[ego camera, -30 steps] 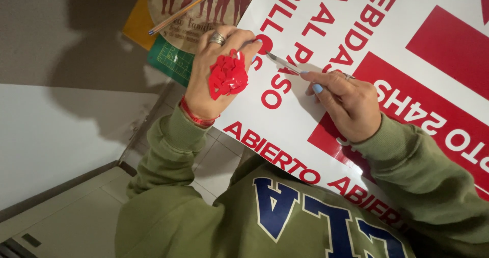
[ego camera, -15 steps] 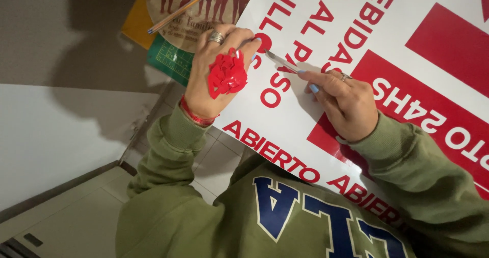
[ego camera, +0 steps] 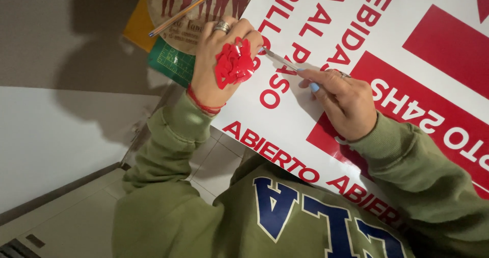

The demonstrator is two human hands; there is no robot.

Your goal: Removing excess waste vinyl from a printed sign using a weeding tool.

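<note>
A large white sign (ego camera: 326, 39) with red letters and red blocks lies in front of me. My left hand (ego camera: 219, 59) rests on its edge, fingers pressed down, with a clump of peeled red vinyl scraps (ego camera: 233, 63) stuck to the back of it. My right hand (ego camera: 344, 102) grips a thin metal pointed tool (ego camera: 277, 59) like a pen. Its tip touches a red letter right beside my left fingertips.
A green cutting mat (ego camera: 170, 61), a yellow sheet (ego camera: 138, 27) and a printed brown picture (ego camera: 204, 3) lie beyond the sign's edge. A pen (ego camera: 186, 10) rests on the picture. Below are a white panel (ego camera: 56, 135) and tiled floor (ego camera: 214, 161).
Both hands stay almost where they were. The tool tip has shifted slightly along the letter next to my left fingers.
</note>
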